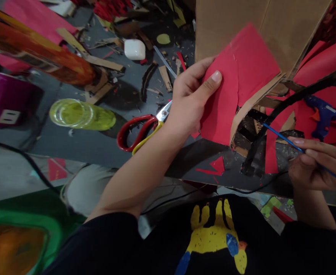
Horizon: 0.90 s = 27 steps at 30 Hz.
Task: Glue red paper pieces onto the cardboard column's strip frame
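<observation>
My left hand [189, 95] is closed on a piece covered in red paper [228, 91], thumb on its face, fingers behind. A curved cardboard strip [254, 105] runs along the piece's right edge. Between the thumb and fingers of my right hand [318, 162] is a thin blue paintbrush [282, 136]. Its tip reaches dark, black-painted cardboard [248, 134] beside the strip; whether they touch I cannot tell. Beneath my left forearm lie scissors [139, 133] with red and yellow handles, their blades partly hidden. To the right is a blue glue gun [322, 114].
A greenish-yellow glass [82, 114] lies on the dark table at left, near a purple box [7, 99]. Cardboard scraps [105, 63] and a white case [134, 49] are farther back. A large cardboard box [228, 23] stands behind the red piece. A black cable [173, 199] crosses below the table edge.
</observation>
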{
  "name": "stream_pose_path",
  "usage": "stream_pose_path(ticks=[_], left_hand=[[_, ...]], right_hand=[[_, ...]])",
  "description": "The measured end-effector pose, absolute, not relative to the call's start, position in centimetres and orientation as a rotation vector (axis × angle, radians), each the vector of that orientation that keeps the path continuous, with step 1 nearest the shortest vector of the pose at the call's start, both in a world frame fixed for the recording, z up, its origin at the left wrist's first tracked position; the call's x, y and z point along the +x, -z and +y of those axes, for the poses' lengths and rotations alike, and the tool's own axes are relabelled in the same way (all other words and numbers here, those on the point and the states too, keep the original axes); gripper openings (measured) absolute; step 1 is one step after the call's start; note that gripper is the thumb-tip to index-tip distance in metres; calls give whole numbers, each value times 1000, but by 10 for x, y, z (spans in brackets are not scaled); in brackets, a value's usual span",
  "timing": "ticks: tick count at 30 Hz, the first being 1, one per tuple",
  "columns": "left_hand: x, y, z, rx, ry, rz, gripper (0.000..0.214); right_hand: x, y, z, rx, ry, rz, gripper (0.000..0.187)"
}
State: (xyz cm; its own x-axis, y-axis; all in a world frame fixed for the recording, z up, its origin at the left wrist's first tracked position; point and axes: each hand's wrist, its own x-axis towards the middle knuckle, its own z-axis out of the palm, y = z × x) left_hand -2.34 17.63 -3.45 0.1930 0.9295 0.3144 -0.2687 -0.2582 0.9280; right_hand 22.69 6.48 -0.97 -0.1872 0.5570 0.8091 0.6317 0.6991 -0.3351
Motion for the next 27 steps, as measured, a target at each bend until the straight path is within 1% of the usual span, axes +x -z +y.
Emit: stream_pose_path(ticks=[3,7,12,19,23,27], left_hand=[[-22,31,175,1287,-1364,724,61],[-20,26,171,1236,-1379,774,59],[-18,20,167,1126,-1418,824,53],[-18,18,166,1010,-1419,817,40],[-16,16,165,973,-1414,814,34],[-14,12,163,970,-1408,702,36]], right_hand=[[223,5,67,-833,130,-1807,31],[226,4,65,-839,85,-1824,34],[226,1,64,-840,94,-1823,36],[224,1,71,-811,255,-1747,36],[224,3,69,-819,211,-1746,33],[222,2,69,-819,139,-1760,32]])
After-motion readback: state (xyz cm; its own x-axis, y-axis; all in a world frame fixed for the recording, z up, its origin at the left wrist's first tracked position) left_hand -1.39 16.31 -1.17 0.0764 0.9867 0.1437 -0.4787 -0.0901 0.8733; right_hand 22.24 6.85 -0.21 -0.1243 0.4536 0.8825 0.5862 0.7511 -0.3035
